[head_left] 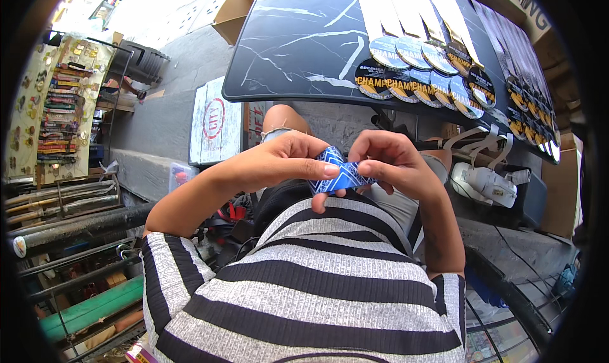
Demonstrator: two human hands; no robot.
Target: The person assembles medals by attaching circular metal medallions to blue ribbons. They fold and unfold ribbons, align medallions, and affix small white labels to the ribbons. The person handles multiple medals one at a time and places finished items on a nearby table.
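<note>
The left hand and the right hand meet in front of the person's chest, above the lap, and both are closed on a blue ribbon with a light zigzag pattern; the left thumb presses on the ribbon from above, near its middle, and the right fingers pinch its right end, so the ribbon lies folded between the two hands and touches both; the person wears a shirt with black and grey stripes, which fills the lower part of the view; beyond the hands stands a dark desk with a marble pattern of white veins, well apart from the ribbon; on the right part of the desk lie rows of round medals with black, gold and light blue faces, each overlapping the next one, with pale ribbons that run toward the far edge; under the desk, to the right of the hands, a white device with straps rests on a dark surface; far to the left a display board carries many small colourful items.
</note>
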